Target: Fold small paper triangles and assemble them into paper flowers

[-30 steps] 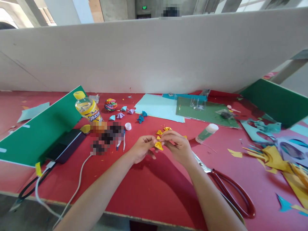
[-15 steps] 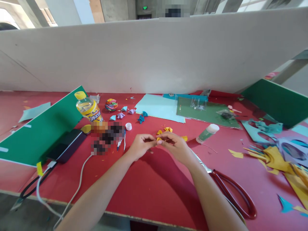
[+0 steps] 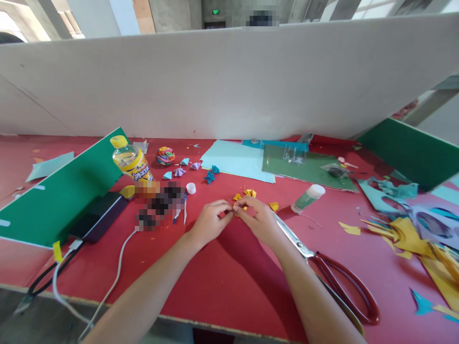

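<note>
My left hand [image 3: 211, 220] and my right hand [image 3: 258, 220] meet above the red table, both closed, with fingertips pinched together on a small piece of yellow paper [image 3: 235, 213]. Most of that piece is hidden by the fingers. Just beyond them lie yellow folded paper pieces [image 3: 250, 193], and another yellow piece [image 3: 274, 206] rests beside my right hand. Large scissors with red handles [image 3: 344, 277] lie partly under my right forearm. A glue stick [image 3: 308, 198] with a white top leans to the right. Teal folded pieces [image 3: 210, 177] sit farther back.
At left are a yellow-capped bottle [image 3: 132, 162], a black power bank [image 3: 98, 217] with cables, a colourful ball [image 3: 165, 156] and a small white cap [image 3: 191, 188]. Light blue paper [image 3: 238, 160] and a green sheet [image 3: 283, 165] lie behind. Yellow scraps [image 3: 412, 236] crowd the right.
Both hands have shifted slightly, and the fingers now hide more of the yellow piece. My right hand has uncovered more of the scissors' blades and the yellow piece beside it.
</note>
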A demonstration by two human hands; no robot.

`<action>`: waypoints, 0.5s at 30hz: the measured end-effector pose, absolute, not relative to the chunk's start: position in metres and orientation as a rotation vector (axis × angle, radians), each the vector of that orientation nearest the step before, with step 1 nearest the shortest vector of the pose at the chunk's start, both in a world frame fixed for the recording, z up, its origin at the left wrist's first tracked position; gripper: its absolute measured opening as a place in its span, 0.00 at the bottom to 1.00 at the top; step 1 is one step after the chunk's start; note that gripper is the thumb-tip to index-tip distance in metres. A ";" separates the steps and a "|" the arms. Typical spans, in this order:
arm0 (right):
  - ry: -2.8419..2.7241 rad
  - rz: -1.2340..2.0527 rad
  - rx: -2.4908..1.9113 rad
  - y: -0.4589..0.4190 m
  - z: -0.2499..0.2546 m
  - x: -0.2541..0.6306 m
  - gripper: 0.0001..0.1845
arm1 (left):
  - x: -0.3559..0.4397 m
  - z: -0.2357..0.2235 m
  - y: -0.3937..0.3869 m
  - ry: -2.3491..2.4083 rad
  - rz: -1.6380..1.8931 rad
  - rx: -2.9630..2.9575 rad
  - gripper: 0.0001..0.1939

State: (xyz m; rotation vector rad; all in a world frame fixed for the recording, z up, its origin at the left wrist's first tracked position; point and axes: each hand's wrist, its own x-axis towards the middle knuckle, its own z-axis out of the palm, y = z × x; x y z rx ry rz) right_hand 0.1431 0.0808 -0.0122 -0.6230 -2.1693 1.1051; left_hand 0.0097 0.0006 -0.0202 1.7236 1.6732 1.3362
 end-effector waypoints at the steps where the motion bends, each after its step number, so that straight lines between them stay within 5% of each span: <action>1: -2.157 1.089 -0.637 0.081 -0.013 0.142 0.06 | 0.010 -0.020 0.001 1.695 1.349 1.704 0.11; 15: -2.002 0.851 -0.786 0.092 -0.019 0.146 0.08 | -0.013 -0.045 0.012 1.776 0.939 1.879 0.08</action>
